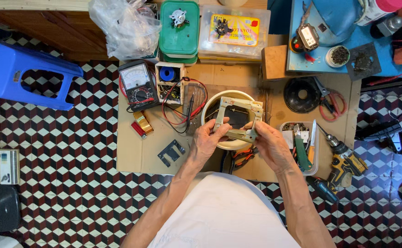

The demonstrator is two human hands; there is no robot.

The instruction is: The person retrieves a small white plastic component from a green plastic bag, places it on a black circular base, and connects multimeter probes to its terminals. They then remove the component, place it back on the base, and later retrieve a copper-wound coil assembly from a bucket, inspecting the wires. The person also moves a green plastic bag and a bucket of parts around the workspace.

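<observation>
Above the white bowl (210,106), both hands grip 1 pale metal frame (237,117): left hand (207,140) fingers clenched on its lower-left corner, right hand (269,143) fingers grasping its lower-right. Left of the bowl lies a multimeter (137,84), right of it a yellow drill (345,161)

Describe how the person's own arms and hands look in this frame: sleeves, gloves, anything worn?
Both arms are bare from the elbows down, with no sleeves showing. The left hand and right hand wear no gloves; no rings, watch or bands are visible. A white garment covers the torso.
</observation>
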